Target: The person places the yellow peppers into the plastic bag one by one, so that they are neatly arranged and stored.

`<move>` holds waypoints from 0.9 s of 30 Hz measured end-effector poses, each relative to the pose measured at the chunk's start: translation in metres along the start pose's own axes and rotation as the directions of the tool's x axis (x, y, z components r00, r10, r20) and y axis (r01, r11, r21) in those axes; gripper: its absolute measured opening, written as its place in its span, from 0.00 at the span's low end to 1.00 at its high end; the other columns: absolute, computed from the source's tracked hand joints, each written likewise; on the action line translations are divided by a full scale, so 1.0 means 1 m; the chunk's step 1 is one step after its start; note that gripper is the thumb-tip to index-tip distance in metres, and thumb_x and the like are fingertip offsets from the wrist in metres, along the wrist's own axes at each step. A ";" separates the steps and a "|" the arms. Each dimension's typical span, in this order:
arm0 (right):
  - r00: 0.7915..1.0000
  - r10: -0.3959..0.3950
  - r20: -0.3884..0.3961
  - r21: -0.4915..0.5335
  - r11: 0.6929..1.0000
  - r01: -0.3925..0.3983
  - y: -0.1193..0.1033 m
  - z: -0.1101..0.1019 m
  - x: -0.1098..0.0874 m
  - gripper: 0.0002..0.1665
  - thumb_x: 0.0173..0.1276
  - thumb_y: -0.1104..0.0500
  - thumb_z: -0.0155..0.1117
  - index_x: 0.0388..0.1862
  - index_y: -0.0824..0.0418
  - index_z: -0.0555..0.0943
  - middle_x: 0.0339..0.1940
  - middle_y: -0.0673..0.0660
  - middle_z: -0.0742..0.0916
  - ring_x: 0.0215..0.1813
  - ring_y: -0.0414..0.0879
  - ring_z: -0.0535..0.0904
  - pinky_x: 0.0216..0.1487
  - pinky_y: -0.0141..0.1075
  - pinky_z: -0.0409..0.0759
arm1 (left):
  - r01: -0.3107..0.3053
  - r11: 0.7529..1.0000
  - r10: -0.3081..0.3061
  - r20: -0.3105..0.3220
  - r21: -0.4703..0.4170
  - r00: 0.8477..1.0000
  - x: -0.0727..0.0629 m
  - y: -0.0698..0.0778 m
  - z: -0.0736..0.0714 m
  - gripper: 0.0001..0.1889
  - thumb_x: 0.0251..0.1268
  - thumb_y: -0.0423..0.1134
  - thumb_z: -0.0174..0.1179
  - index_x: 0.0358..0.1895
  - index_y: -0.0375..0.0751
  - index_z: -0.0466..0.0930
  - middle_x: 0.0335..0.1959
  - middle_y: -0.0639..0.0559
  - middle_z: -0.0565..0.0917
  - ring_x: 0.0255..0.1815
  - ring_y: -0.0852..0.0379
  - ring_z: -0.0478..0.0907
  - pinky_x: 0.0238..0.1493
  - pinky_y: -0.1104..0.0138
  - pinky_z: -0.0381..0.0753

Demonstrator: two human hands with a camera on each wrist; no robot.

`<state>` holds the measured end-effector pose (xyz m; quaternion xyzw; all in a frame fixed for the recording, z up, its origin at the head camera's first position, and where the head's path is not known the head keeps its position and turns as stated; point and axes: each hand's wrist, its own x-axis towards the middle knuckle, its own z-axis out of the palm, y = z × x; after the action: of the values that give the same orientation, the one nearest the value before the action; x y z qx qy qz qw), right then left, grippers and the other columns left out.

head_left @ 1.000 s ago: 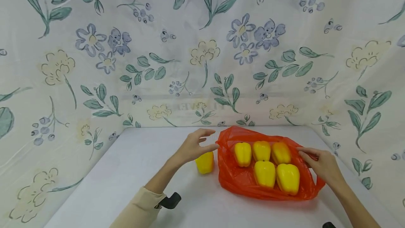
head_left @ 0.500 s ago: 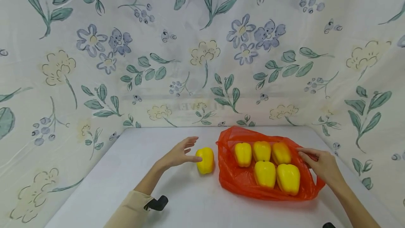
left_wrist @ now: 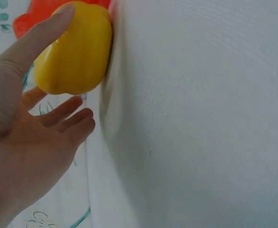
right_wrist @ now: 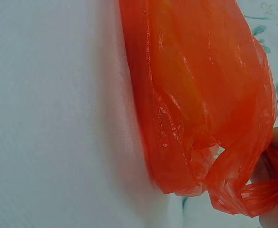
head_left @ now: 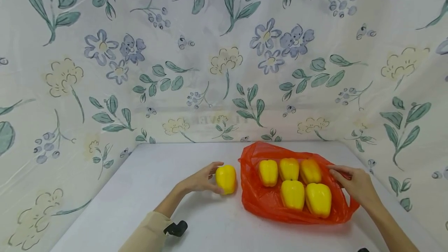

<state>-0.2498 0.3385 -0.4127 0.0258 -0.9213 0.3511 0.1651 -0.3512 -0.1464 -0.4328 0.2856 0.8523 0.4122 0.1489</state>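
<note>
Upright on the table left of the bag stands a yellow bell pepper (head_left: 226,179). My left hand (head_left: 201,180) reaches round its left side, thumb at the near side and fingertips at the far side. In the left wrist view, the thumb (left_wrist: 48,31) lies across the pepper (left_wrist: 77,52), while the lower fingers extend below it; firm contact cannot be told. My right hand (head_left: 358,185) grips the right edge of a red plastic bag (head_left: 260,199), whose twisted handle (right_wrist: 229,190) loops into the hand in the right wrist view. Several yellow bell peppers (head_left: 292,195) show inside the bag.
A white table (head_left: 115,201) lies under everything, ending at a floral-patterned sheet (head_left: 196,88) behind and at both sides. A black wrist mount (head_left: 176,228) sits at the left sleeve, close above the tabletop.
My left hand has drawn back leftward from the bag's mouth, then moved in around the loose pepper. My right hand keeps hold of the bag in the same place.
</note>
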 end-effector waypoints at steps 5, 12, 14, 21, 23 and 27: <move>1.000 -0.012 -0.003 0.003 1.000 0.012 0.001 0.000 -0.001 0.24 0.73 0.48 0.58 0.56 0.64 0.82 0.42 0.64 0.89 0.29 0.33 0.83 0.33 0.22 0.81 | -0.003 0.999 0.002 0.009 0.036 1.000 0.002 -0.002 0.004 0.49 0.52 0.47 0.74 0.75 0.47 0.54 0.75 0.46 0.63 0.75 0.40 0.60 0.74 0.41 0.58; 1.000 -0.018 -0.005 0.000 1.000 0.018 0.002 0.000 -0.001 0.24 0.74 0.49 0.58 0.56 0.65 0.82 0.43 0.65 0.89 0.29 0.33 0.83 0.33 0.22 0.81 | 0.000 0.999 0.000 -0.002 0.036 1.000 0.005 -0.005 0.008 0.50 0.50 0.47 0.75 0.74 0.49 0.54 0.73 0.48 0.66 0.73 0.42 0.63 0.73 0.41 0.61; 1.000 -0.021 -0.007 0.001 1.000 0.021 0.002 0.000 -0.002 0.23 0.73 0.49 0.59 0.56 0.65 0.82 0.43 0.65 0.89 0.29 0.33 0.83 0.33 0.23 0.82 | -0.003 1.000 0.003 -0.002 0.029 1.000 0.004 -0.006 0.009 0.50 0.50 0.47 0.75 0.74 0.49 0.54 0.73 0.47 0.66 0.73 0.42 0.63 0.73 0.41 0.61; 1.000 0.002 0.009 -0.001 1.000 -0.002 0.003 0.002 -0.004 0.25 0.73 0.48 0.58 0.57 0.65 0.82 0.43 0.65 0.89 0.29 0.33 0.83 0.33 0.22 0.82 | -0.024 0.999 0.024 0.001 0.029 1.000 0.003 -0.009 0.011 0.49 0.50 0.46 0.76 0.74 0.49 0.54 0.72 0.48 0.67 0.72 0.42 0.64 0.72 0.41 0.62; 1.000 -0.004 0.003 -0.006 1.000 0.004 0.003 0.001 -0.003 0.24 0.73 0.48 0.58 0.57 0.64 0.82 0.42 0.65 0.89 0.29 0.33 0.83 0.33 0.22 0.81 | -0.027 0.999 0.028 -0.004 0.030 1.000 0.004 -0.008 0.011 0.49 0.50 0.45 0.76 0.74 0.49 0.55 0.71 0.49 0.67 0.72 0.42 0.64 0.72 0.42 0.63; 0.999 -0.029 -0.024 -0.018 0.999 0.029 0.003 0.000 -0.001 0.23 0.73 0.49 0.59 0.56 0.64 0.83 0.40 0.63 0.89 0.28 0.32 0.82 0.33 0.21 0.80 | -0.033 0.999 0.034 -0.021 0.016 0.999 0.005 -0.005 0.009 0.47 0.50 0.44 0.75 0.73 0.49 0.57 0.71 0.49 0.68 0.72 0.42 0.65 0.72 0.43 0.65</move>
<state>-0.2495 0.3408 -0.4153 0.0333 -0.9218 0.3409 0.1817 -0.3526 -0.1402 -0.4426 0.2966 0.8521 0.4109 0.1307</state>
